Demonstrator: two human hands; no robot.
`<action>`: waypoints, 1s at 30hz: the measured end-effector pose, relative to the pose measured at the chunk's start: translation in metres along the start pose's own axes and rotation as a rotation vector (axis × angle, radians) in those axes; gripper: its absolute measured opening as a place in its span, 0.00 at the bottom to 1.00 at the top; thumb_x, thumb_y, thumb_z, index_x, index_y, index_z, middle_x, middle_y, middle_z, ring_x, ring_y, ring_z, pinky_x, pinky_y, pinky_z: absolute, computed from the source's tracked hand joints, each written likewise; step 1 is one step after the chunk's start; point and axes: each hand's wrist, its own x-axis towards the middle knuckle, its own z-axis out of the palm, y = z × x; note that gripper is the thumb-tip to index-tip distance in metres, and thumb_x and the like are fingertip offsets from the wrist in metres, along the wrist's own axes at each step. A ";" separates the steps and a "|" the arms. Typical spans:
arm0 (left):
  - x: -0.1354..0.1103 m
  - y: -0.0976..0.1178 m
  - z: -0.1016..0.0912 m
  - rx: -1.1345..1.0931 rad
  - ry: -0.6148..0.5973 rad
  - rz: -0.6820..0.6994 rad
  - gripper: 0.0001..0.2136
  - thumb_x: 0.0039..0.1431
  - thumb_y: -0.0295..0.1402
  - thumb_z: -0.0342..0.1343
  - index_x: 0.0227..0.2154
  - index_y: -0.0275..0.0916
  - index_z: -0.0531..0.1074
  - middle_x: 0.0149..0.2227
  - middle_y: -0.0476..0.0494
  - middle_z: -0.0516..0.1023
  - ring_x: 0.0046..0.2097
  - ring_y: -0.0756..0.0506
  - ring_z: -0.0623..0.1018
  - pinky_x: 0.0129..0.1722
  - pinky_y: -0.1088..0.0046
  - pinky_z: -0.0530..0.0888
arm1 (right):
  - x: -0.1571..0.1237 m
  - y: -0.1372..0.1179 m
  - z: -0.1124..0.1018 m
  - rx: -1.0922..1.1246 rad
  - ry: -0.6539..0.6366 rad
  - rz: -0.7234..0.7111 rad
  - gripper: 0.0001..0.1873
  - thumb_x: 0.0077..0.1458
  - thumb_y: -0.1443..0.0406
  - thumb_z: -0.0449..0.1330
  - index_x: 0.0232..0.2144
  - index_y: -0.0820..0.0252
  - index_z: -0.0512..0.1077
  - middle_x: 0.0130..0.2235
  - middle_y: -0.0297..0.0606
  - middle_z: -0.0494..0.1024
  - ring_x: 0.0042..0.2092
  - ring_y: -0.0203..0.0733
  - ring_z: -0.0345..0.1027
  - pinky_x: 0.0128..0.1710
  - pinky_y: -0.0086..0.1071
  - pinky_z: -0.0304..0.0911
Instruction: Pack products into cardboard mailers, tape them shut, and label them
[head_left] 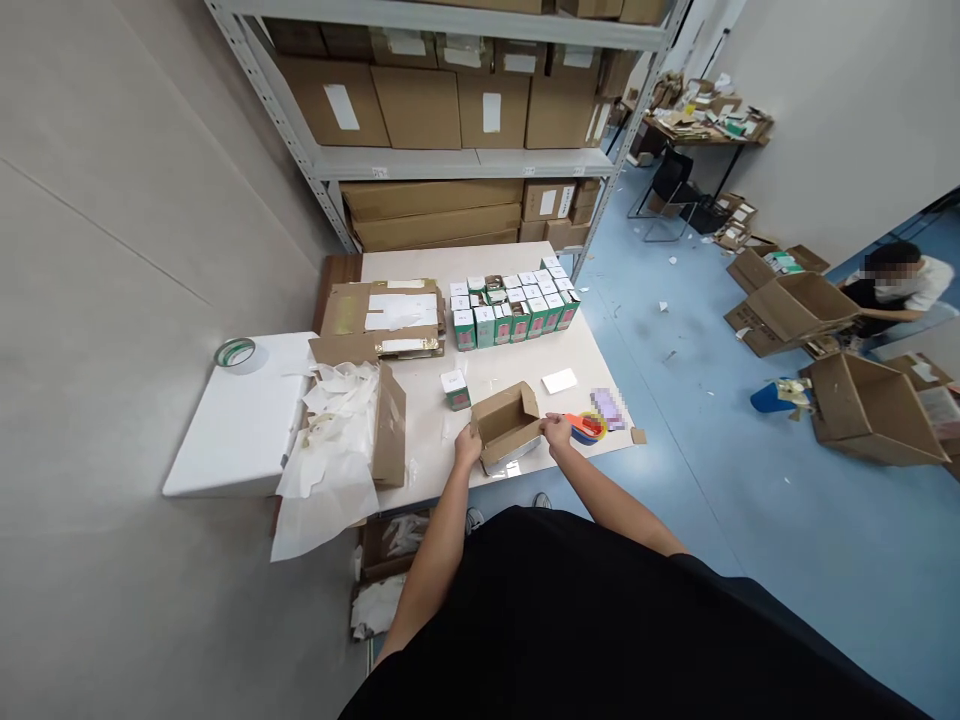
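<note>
A small open cardboard box (504, 425) is at the near edge of the white table (427, 455), its hollow side facing up. My left hand (467, 446) grips its left wall, and my right hand (556, 430) is closed on its right side near a flap. Close beyond my left hand stands a single small green-and-white box (455, 390). Beside my right hand lie an orange-handled tool (583, 424) and round tape rolls, partly covering one another. Several rows of green-and-white boxes (517, 308) are packed together farther back.
Flattened cardboard (349, 310) and a carton of white paper (339, 400) occupy the table's left. A tape roll (235, 352) rests on a white surface. Behind rises a metal shelf (450, 162) of cartons. At far right, a person (900, 285) sits among open cartons (795, 310).
</note>
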 end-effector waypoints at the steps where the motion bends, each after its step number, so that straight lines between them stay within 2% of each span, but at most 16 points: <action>1: -0.002 0.002 0.001 -0.025 0.033 0.020 0.16 0.66 0.34 0.54 0.53 0.38 0.77 0.53 0.35 0.82 0.56 0.34 0.80 0.54 0.61 0.75 | 0.001 0.000 -0.004 -0.004 -0.001 0.013 0.21 0.39 0.64 0.60 0.40 0.61 0.73 0.38 0.44 0.81 0.39 0.46 0.75 0.37 0.34 0.70; 5: -0.007 0.006 0.003 -0.122 0.148 0.133 0.21 0.68 0.31 0.48 0.61 0.40 0.71 0.57 0.39 0.80 0.59 0.38 0.78 0.59 0.62 0.72 | 0.003 0.002 -0.018 -0.093 -0.107 -0.003 0.33 0.38 0.66 0.58 0.51 0.59 0.72 0.50 0.46 0.78 0.45 0.47 0.75 0.39 0.33 0.71; 7: -0.009 0.006 0.005 -0.152 0.170 0.169 0.23 0.68 0.31 0.47 0.64 0.41 0.68 0.59 0.40 0.78 0.61 0.40 0.76 0.62 0.61 0.70 | 0.003 0.003 -0.024 -0.199 -0.184 -0.002 0.37 0.38 0.67 0.58 0.56 0.58 0.70 0.54 0.46 0.76 0.48 0.48 0.74 0.42 0.34 0.71; 10: -0.011 0.004 0.010 -0.175 0.193 0.185 0.24 0.69 0.32 0.45 0.66 0.41 0.66 0.62 0.41 0.76 0.64 0.41 0.73 0.65 0.62 0.67 | 0.004 0.003 -0.028 -0.370 -0.255 0.008 0.41 0.39 0.69 0.60 0.61 0.56 0.68 0.54 0.45 0.75 0.52 0.50 0.72 0.49 0.36 0.69; 13: -0.012 0.000 0.019 -0.163 0.221 0.212 0.25 0.71 0.34 0.44 0.69 0.41 0.62 0.68 0.41 0.69 0.68 0.43 0.68 0.69 0.65 0.62 | 0.005 0.000 -0.025 -0.452 -0.311 -0.009 0.46 0.38 0.73 0.60 0.64 0.54 0.65 0.52 0.43 0.75 0.53 0.50 0.71 0.53 0.37 0.66; 16: -0.011 -0.006 0.027 -0.112 0.185 0.131 0.27 0.72 0.37 0.45 0.71 0.39 0.58 0.71 0.39 0.63 0.72 0.43 0.62 0.71 0.64 0.57 | 0.006 -0.001 -0.022 -0.444 -0.399 -0.045 0.49 0.38 0.75 0.60 0.66 0.52 0.65 0.50 0.40 0.76 0.51 0.49 0.71 0.54 0.37 0.65; 19: -0.008 -0.010 0.032 -0.079 0.102 0.015 0.31 0.71 0.41 0.49 0.73 0.39 0.54 0.72 0.36 0.59 0.73 0.40 0.60 0.72 0.61 0.56 | 0.006 0.000 -0.024 -0.436 -0.487 -0.039 0.48 0.37 0.76 0.59 0.65 0.52 0.67 0.47 0.39 0.78 0.48 0.47 0.72 0.53 0.37 0.66; 25: -0.010 -0.013 0.029 -0.122 0.027 -0.017 0.36 0.66 0.49 0.57 0.72 0.43 0.56 0.72 0.37 0.60 0.72 0.37 0.62 0.69 0.60 0.61 | 0.009 0.003 -0.026 -0.315 -0.496 0.044 0.48 0.38 0.74 0.59 0.65 0.52 0.68 0.49 0.39 0.79 0.45 0.44 0.72 0.46 0.33 0.69; 27: -0.012 -0.014 0.027 -0.121 0.031 -0.024 0.33 0.66 0.47 0.56 0.71 0.43 0.58 0.71 0.38 0.63 0.71 0.37 0.65 0.68 0.60 0.63 | 0.010 0.002 -0.025 -0.257 -0.501 0.075 0.48 0.38 0.73 0.58 0.66 0.52 0.67 0.47 0.37 0.79 0.42 0.42 0.72 0.43 0.32 0.69; 30: -0.012 -0.017 0.024 -0.090 0.027 0.001 0.31 0.67 0.39 0.55 0.71 0.44 0.59 0.70 0.41 0.66 0.69 0.39 0.68 0.67 0.61 0.65 | 0.012 -0.004 -0.025 -0.188 -0.535 0.165 0.49 0.39 0.73 0.57 0.67 0.52 0.65 0.41 0.36 0.78 0.34 0.38 0.69 0.37 0.31 0.68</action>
